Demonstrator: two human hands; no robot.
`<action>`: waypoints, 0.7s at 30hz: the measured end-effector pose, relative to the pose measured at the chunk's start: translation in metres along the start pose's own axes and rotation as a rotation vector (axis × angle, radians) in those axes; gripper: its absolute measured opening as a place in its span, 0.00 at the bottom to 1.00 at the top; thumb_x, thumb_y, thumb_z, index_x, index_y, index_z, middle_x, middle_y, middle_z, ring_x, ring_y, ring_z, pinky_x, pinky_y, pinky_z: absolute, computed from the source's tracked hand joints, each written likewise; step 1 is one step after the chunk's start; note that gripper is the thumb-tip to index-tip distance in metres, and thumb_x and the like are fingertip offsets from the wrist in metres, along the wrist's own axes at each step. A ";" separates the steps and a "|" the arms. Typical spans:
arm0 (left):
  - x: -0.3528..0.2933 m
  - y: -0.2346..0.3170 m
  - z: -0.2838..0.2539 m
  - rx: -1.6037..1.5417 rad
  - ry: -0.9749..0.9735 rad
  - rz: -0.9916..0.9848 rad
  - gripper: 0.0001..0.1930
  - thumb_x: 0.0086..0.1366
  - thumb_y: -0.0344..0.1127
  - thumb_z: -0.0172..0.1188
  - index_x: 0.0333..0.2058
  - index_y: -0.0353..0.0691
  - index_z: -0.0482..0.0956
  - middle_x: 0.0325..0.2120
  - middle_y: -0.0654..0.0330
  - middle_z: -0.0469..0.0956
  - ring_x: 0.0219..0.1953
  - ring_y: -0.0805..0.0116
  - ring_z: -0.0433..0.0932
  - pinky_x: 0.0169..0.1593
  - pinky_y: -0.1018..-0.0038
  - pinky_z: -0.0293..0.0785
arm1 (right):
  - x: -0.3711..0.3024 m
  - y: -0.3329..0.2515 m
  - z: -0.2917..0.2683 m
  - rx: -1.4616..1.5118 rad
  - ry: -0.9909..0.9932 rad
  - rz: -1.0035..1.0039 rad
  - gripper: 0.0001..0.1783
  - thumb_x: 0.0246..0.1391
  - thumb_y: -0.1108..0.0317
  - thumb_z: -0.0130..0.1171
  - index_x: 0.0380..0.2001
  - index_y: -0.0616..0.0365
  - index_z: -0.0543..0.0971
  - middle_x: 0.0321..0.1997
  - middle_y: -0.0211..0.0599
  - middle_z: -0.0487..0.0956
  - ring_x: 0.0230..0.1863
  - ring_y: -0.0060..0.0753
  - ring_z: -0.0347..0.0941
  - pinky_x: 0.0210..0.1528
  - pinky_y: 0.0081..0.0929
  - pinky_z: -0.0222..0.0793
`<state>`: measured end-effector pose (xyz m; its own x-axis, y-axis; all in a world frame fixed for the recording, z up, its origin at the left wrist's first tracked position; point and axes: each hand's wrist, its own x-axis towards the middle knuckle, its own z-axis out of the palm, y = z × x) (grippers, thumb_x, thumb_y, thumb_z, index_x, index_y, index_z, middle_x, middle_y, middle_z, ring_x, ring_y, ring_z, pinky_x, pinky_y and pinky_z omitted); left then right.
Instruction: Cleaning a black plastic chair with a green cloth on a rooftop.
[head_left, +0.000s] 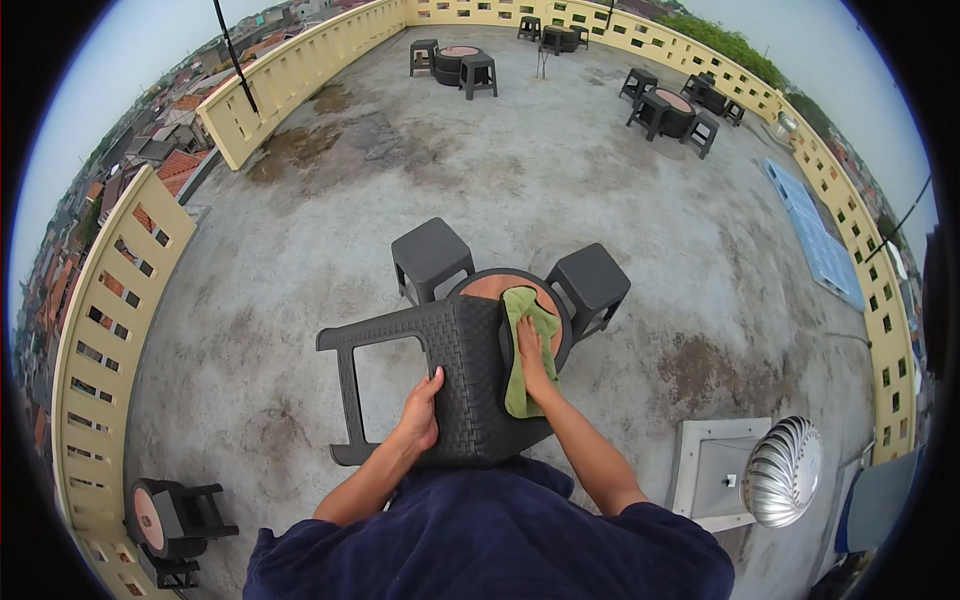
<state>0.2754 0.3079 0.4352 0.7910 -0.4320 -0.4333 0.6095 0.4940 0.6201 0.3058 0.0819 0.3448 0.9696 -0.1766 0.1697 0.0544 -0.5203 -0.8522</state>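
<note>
A dark grey plastic stool (470, 375) with a woven pattern is tipped on its side in front of me, its legs pointing left and its seat to the right. Closed on the stool's side, beside the opening between its legs, my left hand (421, 412) shows its thumb on top. My right hand (534, 357) holds a green cloth (517, 388) against the seat, fingers extended over it. Just beyond is a round table (490, 286) with a reddish-brown top and dark rim, partly hidden by the stool and cloth.
Two dark stools, one left (432, 250) and one right (592, 278), flank the table. A silver turbine vent (783, 472) stands at lower right. More table sets (460, 66) are farther off. A yellow parapet (100, 330) edges the concrete roof, and a blue panel (815, 235) lies at right.
</note>
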 end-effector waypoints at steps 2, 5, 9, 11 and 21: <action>0.005 -0.005 0.006 0.044 0.016 0.014 0.20 0.72 0.46 0.52 0.52 0.35 0.71 0.48 0.57 0.78 0.49 0.66 0.78 0.55 0.67 0.73 | 0.008 -0.032 0.008 0.022 -0.041 -0.205 0.36 0.61 0.57 0.51 0.70 0.53 0.56 0.77 0.39 0.47 0.78 0.51 0.34 0.73 0.58 0.29; -0.001 -0.006 0.016 0.089 0.018 0.060 0.20 0.72 0.46 0.52 0.52 0.35 0.72 0.47 0.56 0.79 0.48 0.67 0.78 0.54 0.68 0.74 | 0.001 -0.103 -0.020 -0.004 -0.062 -0.448 0.33 0.61 0.56 0.51 0.68 0.51 0.61 0.76 0.40 0.51 0.77 0.52 0.39 0.73 0.58 0.31; 0.000 -0.012 0.025 0.164 -0.039 0.014 0.20 0.72 0.46 0.52 0.52 0.34 0.72 0.47 0.56 0.79 0.48 0.66 0.78 0.55 0.68 0.73 | 0.022 -0.084 -0.063 0.010 0.063 -0.507 0.25 0.62 0.56 0.51 0.59 0.52 0.73 0.68 0.42 0.65 0.70 0.50 0.57 0.71 0.47 0.45; 0.000 -0.017 0.034 0.245 -0.047 -0.039 0.20 0.73 0.46 0.49 0.52 0.35 0.70 0.49 0.56 0.78 0.50 0.64 0.78 0.57 0.66 0.72 | 0.046 -0.050 -0.095 0.177 -0.160 0.029 0.23 0.62 0.55 0.52 0.54 0.58 0.77 0.61 0.44 0.74 0.63 0.46 0.67 0.65 0.37 0.56; -0.017 -0.052 0.046 0.281 -0.031 -0.126 0.23 0.71 0.48 0.52 0.54 0.34 0.69 0.50 0.56 0.77 0.52 0.65 0.76 0.58 0.66 0.70 | 0.065 -0.082 -0.132 0.174 -0.844 0.113 0.34 0.67 0.44 0.40 0.60 0.62 0.71 0.64 0.42 0.71 0.63 0.34 0.66 0.66 0.29 0.56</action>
<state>0.2278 0.2544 0.4402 0.7058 -0.5011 -0.5007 0.6602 0.2091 0.7214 0.3329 0.0031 0.4913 0.8207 0.4950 -0.2854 -0.0841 -0.3894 -0.9172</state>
